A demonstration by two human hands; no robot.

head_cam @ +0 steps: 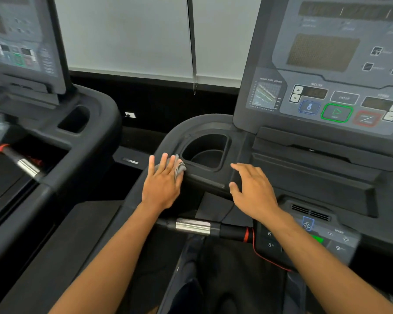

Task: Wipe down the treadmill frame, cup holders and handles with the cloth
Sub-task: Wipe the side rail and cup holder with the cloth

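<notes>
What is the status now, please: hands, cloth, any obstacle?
Left hand flat on grey cloth, left of cup holder. Right hand open, empty, on frame. No obstacle.

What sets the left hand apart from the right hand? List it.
1. The left hand presses a grey cloth flat; the right hand has nothing under it.
2. The left hand lies on the frame left of the cup holder; the right hand is at the holder's right front.
3. The left hand's fingers are straight and flat; the right hand's are spread and slightly curled.

Both are bare, palm down, fingers pointing forward.
</notes>
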